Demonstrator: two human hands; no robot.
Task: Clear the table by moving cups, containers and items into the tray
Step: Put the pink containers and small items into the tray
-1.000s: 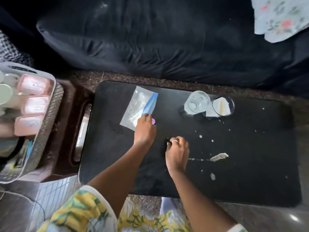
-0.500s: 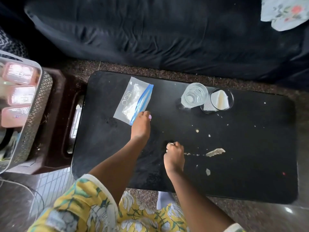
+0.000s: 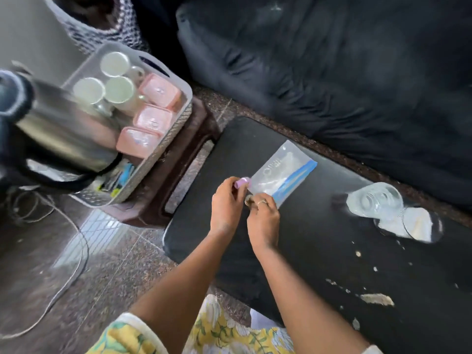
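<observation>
In the head view, both hands meet at the near corner of a clear zip bag (image 3: 283, 172) with a blue strip, which lies flat on the black counter (image 3: 319, 251) near its left end. The left hand (image 3: 227, 204) has its fingers (image 3: 241, 183) pressed together on the bag's corner, and the right hand (image 3: 263, 217) pinches the same edge just beside it. To the right, well apart from the bag, a clear glass (image 3: 374, 201) and a small clear container (image 3: 419, 224) stand touching each other near the far edge of the counter, and pale crumbs (image 3: 376, 299) are scattered toward the near right edge. The middle of the counter between bag and glass is free. The tray (image 3: 163, 149) stands on a brown stool (image 3: 178, 175) just beyond the left edge of the counter; it holds white cups (image 3: 118, 92), pink containers (image 3: 153, 120) and a steel kettle (image 3: 63, 134), with little room left.
</observation>
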